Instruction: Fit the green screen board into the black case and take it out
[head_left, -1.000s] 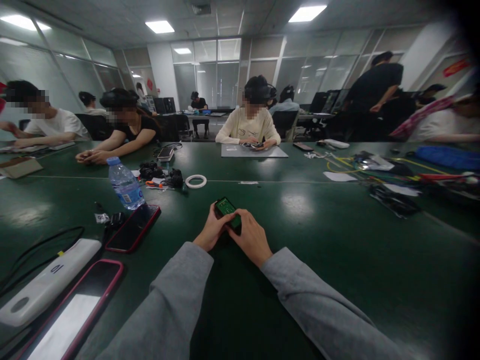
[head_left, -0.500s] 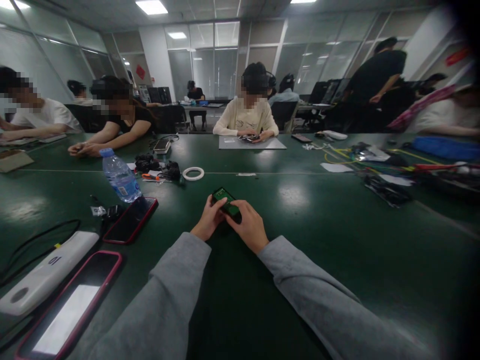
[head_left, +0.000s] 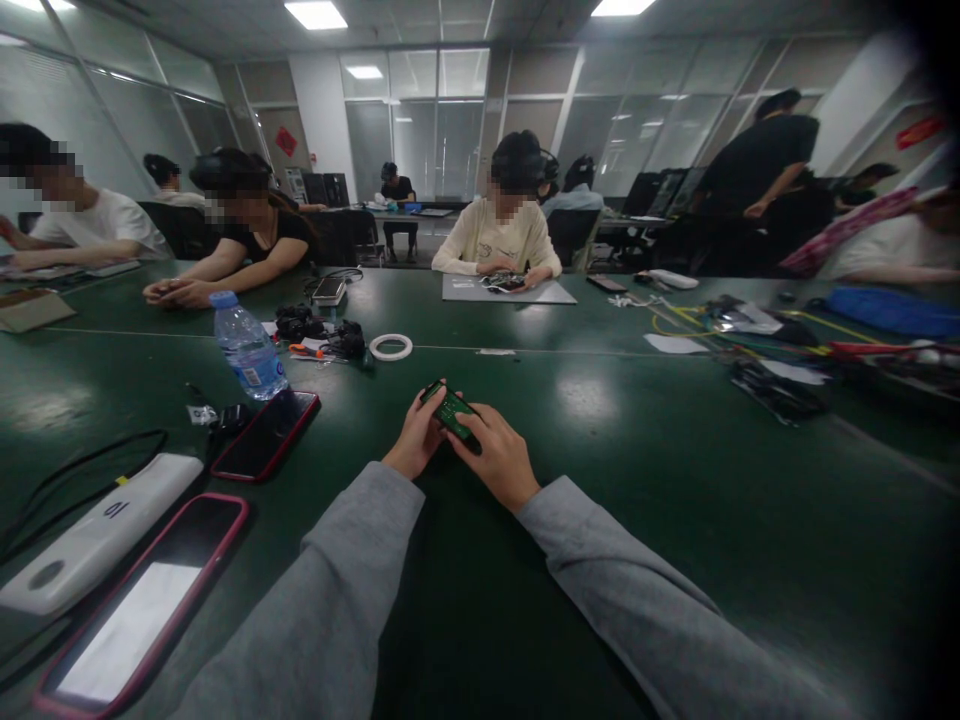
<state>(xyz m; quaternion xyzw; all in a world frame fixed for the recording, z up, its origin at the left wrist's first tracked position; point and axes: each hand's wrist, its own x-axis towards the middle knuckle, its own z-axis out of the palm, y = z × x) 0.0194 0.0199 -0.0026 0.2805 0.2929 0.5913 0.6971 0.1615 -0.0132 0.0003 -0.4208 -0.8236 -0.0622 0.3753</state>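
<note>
Between my two hands, above the green table [head_left: 645, 480], is a small green circuit board [head_left: 451, 410] with a dark edge, tilted with its far end to the left. My left hand [head_left: 415, 436] grips its left end, thumb lying on the upper face. On the right end my right hand [head_left: 498, 450] is closed, with thumb and forefinger at the near edge and face. The underside of the board and the fingers below it are hidden.
Left of my hands lie a red-edged phone [head_left: 268, 436], a pink-cased phone [head_left: 142, 610] and a white device [head_left: 101, 530] with a cable. A water bottle [head_left: 250, 350] stands behind them. Farther off are a white ring [head_left: 391, 347], tangled wires [head_left: 675, 320] and a seated person [head_left: 499, 235].
My left thumb has moved toward the board's far left end, and more of its green face shows. Both hands keep hold. The view has shifted slightly.
</note>
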